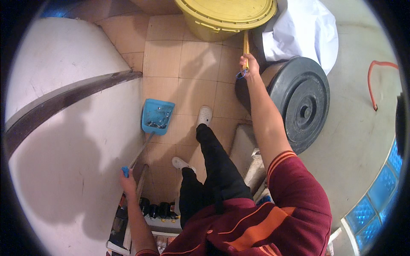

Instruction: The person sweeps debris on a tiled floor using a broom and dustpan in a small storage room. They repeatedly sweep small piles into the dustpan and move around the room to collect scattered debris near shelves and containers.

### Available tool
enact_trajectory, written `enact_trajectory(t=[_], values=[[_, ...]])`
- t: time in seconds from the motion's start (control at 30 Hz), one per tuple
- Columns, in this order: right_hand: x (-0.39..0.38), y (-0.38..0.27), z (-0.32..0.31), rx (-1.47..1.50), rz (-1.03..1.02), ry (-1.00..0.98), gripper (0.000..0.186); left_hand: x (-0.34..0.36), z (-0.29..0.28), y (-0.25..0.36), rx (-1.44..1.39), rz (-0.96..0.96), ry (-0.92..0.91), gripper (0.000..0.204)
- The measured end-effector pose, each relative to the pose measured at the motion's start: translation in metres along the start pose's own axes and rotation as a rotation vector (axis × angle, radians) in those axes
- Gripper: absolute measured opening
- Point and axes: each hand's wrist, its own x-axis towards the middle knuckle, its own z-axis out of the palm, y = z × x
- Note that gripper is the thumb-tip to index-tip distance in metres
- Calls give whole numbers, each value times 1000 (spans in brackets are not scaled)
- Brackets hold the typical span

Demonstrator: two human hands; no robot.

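My left hand (127, 184) is closed around the upper end of a long-handled dustpan, near its blue grip end. The dustpan's blue pan (157, 115) rests on the tiled floor beside the left wall, with dark and pale bits of debris in it. With my right arm stretched forward, my right hand (251, 65) grips a yellow stick handle (246, 45) that has a blue cord loop at its end. The handle's far end is hidden behind the yellow lidded bin (226, 17), so what it belongs to cannot be seen.
A large dark bin with a round lid (305, 111) stands right of my forearm, with a white sheet (301, 34) behind it. Several dark bottles (159, 210) stand low by my legs. A red hose (370, 81) hangs on the right wall. A dark ledge (72, 96) runs along the left wall.
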Motion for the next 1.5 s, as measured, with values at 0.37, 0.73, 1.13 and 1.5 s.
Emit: enact_trajectory(t=[0.37,0.73,1.13,1.5], values=[[-179,88,-53,-22,216,154,48,29,-17,50,-23,-19,14,41],[-265,32,-62,-86,366,81,24,30,-16,31,51,-69,2,39],[-403,237,-49,-680,535,-2,56,12,3,-76,-185,-160,62,37],[-377,213,-17,-1055,413,-79,58,-2,-6,-42,-421,-189,-112,35]])
